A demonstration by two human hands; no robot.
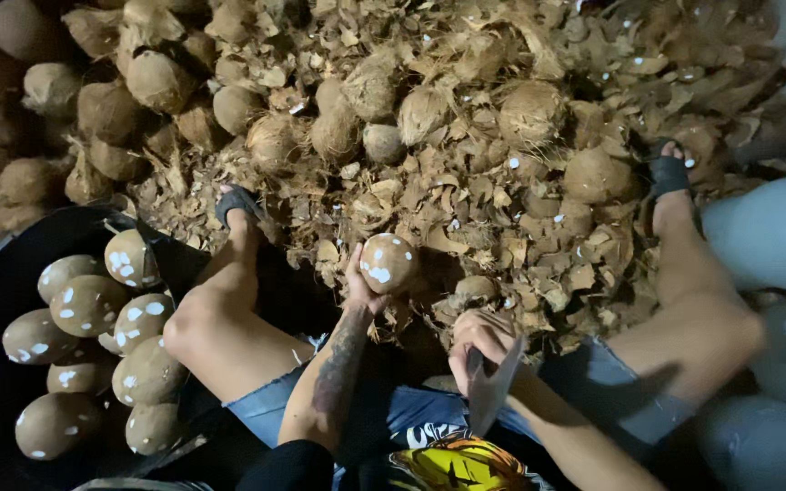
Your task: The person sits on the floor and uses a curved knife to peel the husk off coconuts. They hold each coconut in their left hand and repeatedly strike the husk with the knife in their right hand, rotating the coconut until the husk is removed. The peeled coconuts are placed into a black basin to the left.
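The left hand [359, 284] curls its fingers around a peeled coconut [387, 263], gripping it from below and behind. The coconut is round, tan-brown and flecked with white nicks where the flesh shows. The right hand [478, 338] is closed around the handle of a broad knife [493, 386], its pale blade pointing down just under the fingers. Beyond the fingertips lies a heap of husk scraps [466, 200] and unpeeled coconuts [338, 127]. Left of the left hand, a black tub [11, 241] holds more peeled coconuts [93, 305].
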